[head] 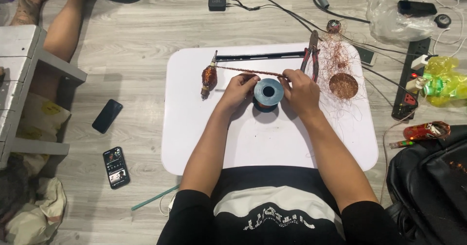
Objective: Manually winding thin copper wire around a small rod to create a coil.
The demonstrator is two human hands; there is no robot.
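Note:
A blue spool with a dark centre hole stands on the small white table. My left hand rests against its left side and my right hand against its right side. Both hands pinch a long twisted copper strand that runs left from the spool to a copper-wound bobbin on a metal pin. Whether the fingers also grip the spool itself I cannot tell.
Red-handled pliers, a tangle of loose copper wire, a flat copper coil and a black bar lie on the table. Two phones, a power strip, cables and a black bag lie on the floor. Another person's legs are at upper left.

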